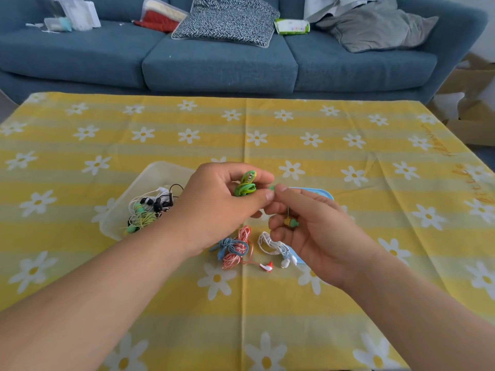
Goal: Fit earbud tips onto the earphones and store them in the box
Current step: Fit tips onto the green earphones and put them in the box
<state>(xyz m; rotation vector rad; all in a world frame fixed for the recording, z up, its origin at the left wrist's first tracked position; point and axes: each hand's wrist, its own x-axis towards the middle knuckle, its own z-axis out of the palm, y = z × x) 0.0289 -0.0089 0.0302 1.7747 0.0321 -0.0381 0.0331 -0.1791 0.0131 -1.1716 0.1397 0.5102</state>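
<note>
My left hand (214,202) grips a coiled green-and-yellow earphone bundle (245,187) above the table. My right hand (308,226) pinches a small green earbud tip (272,188) against my left thumb, and a green-and-yellow earbud (290,223) dangles on its thin cable in front of the right palm. A clear plastic box (123,210) at the left holds several tangled earphones (148,208). On the cloth below my hands lie a red-and-blue cable bundle (235,247), a red-white earbud (267,266) and white earphones (276,247).
A light blue lid (321,194) lies partly hidden behind my right hand. The table wears a yellow daisy-print cloth (267,317). A blue sofa (219,62) with cushions and clutter stands behind the table; cardboard boxes (471,108) sit at the far right.
</note>
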